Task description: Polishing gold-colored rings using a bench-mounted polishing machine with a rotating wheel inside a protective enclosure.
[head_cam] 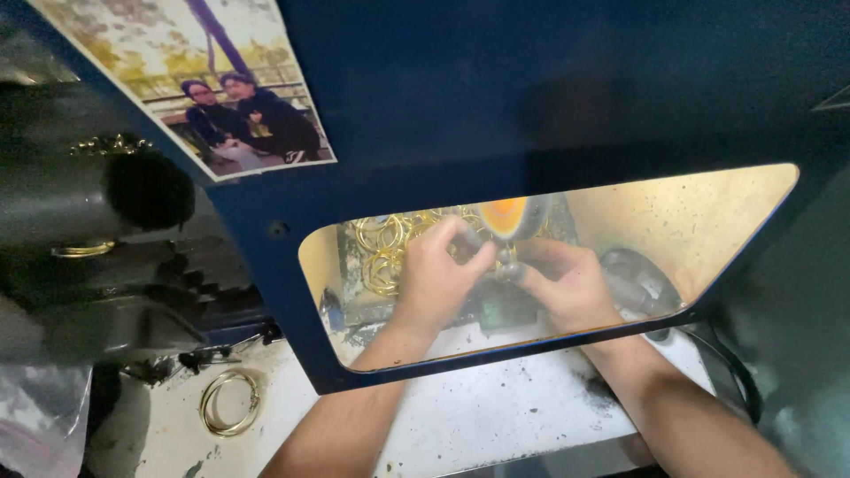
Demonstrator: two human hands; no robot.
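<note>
- Both forearms are reaching up from the bottom of the frame, passing under a dark blue guard panel [531, 97] and showing through its clear window [708, 221] at centre.
- The left hand [436, 281] is curling its fingers tightly, pinching something small; the piece itself is too hidden and blurred to name.
- The right hand [567, 283] is closing in the same way, its fingertips meeting the left hand's just below an orange polishing wheel [505, 217] in the upper middle of the window.
- A heap of gold bangles [385, 248] is lying behind the left hand, at the window's left side.
- A separate pair of gold bangles [230, 403] is resting on the white, grime-speckled counter [496, 416] at lower left.
- A rectangular printed photograph [204, 80] with a white border is sticking slantwise to the panel in the upper left, showing seated figures outdoors.
- A dark machine housing [97, 239] is filling the left edge.
</note>
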